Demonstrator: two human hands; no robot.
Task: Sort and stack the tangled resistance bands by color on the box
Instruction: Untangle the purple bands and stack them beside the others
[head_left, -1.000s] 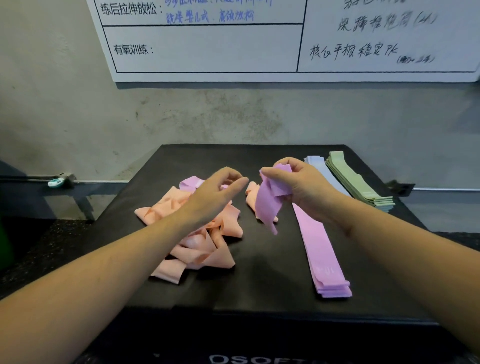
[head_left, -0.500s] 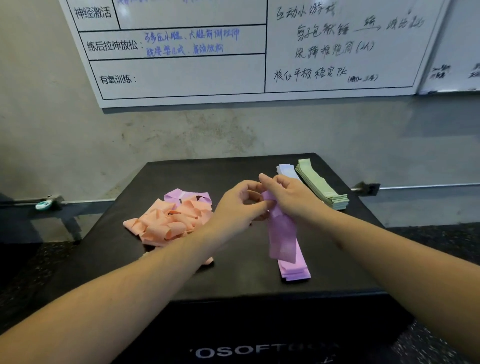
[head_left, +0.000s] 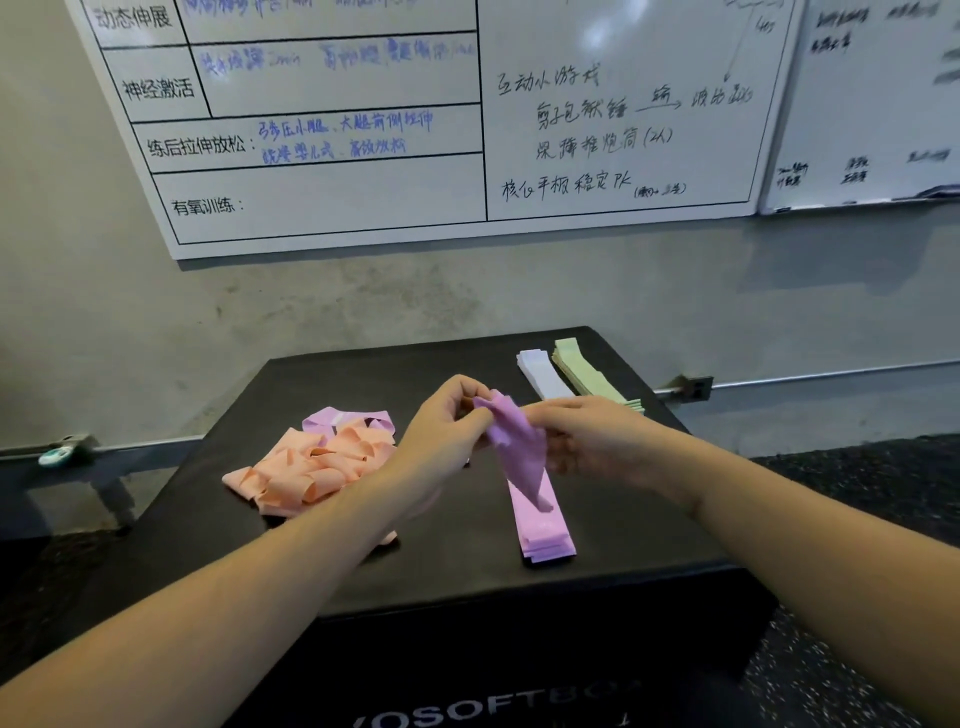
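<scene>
Purple stack (head_left: 545, 530): nearest of the sorted piles, lying flat at the front right of the black box (head_left: 467, 577).
Step in hand: straightening one purple band (head_left: 517, 447) held just above that stack; it hangs crumpled, its lower end near the pile.
Left hand (head_left: 441, 441): fingers curled, pinching the band's top corner.
Right hand (head_left: 587, 441): fingers curled round the band's other edge, wrist angled inward.
Next move: probably pull it flat and lay it squarely on the purple pile, ends aligned.
Peach tangle (head_left: 311, 467): still unsorted, left of the hands, one purple loop (head_left: 345, 418) behind it.
Far piles: pale blue stack (head_left: 543, 374) and green stack (head_left: 584, 371), side by side.
</scene>
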